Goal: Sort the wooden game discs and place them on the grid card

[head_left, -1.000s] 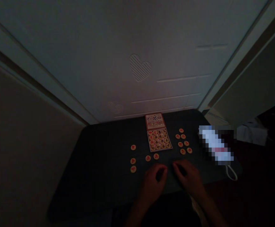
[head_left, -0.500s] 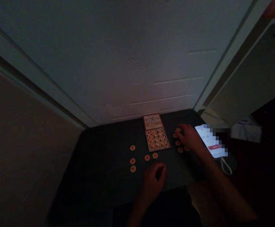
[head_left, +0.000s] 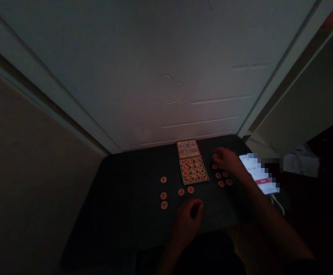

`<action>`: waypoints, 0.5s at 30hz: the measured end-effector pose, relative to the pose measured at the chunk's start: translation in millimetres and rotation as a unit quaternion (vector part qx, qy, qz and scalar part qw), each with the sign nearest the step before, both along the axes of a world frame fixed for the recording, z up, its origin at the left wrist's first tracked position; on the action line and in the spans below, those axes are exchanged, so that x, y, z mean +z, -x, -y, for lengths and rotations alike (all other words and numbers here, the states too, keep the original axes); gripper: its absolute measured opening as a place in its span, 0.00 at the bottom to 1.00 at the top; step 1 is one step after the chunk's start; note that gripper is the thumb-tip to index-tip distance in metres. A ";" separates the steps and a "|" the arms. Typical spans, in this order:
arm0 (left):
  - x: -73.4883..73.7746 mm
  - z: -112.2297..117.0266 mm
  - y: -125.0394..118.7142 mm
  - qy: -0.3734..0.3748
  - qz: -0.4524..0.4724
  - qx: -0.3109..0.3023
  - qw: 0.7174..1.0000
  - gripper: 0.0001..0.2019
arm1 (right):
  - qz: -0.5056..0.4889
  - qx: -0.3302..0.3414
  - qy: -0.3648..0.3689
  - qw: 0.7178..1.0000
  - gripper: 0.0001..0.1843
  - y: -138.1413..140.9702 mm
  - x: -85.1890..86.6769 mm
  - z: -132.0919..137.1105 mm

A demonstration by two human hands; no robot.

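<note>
My left hand (head_left: 187,219) rests at the near side of the dark table, curled with thumb and fingertips together; no piece shows in its hollow. Close beyond it lie two round xiangqi pieces with red characters (head_left: 181,192). My right hand (head_left: 226,158) is pinched closed at the right, above a group of red-marked pieces (head_left: 218,175). A xiangqi piece seen under those fingertips before is now hidden in the pinch. Between the hands, farther back, an open square box (head_left: 194,170) holds rows of red and black pieces, its printed lid (head_left: 187,149) folded back.
Three more red pieces (head_left: 163,195) form a column left of the box. A lit phone (head_left: 258,173) with a white cable lies right of my right forearm. A white panel with embossed hearts (head_left: 172,88) rises behind the dark table (head_left: 120,198).
My right hand has drawn slightly back from the group, its fingers closing over the farthest piece, which no longer shows. My left hand keeps its curled pose. The view has shifted a little.
</note>
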State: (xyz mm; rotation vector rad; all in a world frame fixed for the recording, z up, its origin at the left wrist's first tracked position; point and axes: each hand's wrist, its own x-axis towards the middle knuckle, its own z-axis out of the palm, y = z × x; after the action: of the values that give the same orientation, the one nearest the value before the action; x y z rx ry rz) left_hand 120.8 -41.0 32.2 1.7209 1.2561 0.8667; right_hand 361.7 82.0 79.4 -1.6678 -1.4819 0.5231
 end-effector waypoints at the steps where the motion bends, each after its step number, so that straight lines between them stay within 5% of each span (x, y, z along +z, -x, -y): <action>1: 0.3 0.0 0.1 0.001 0.006 0.005 1.000 0.07 | 0.001 0.019 -0.005 1.000 0.13 3.3 1.6 5.0; 7: -2.2 -3.3 1.8 0.072 0.102 0.039 0.991 0.12 | 0.017 0.183 -0.055 0.981 0.13 38.8 -10.1 70.9; 15: 0.2 -8.5 5.2 0.101 0.143 0.035 0.984 0.13 | -0.042 0.166 -0.073 0.982 0.12 75.7 -56.3 128.2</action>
State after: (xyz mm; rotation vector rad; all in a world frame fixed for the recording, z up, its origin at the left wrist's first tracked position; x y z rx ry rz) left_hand 115.6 -32.4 32.4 1.3472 1.1716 0.9536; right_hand 286.0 -46.2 23.1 -1.2762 -1.7035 0.6384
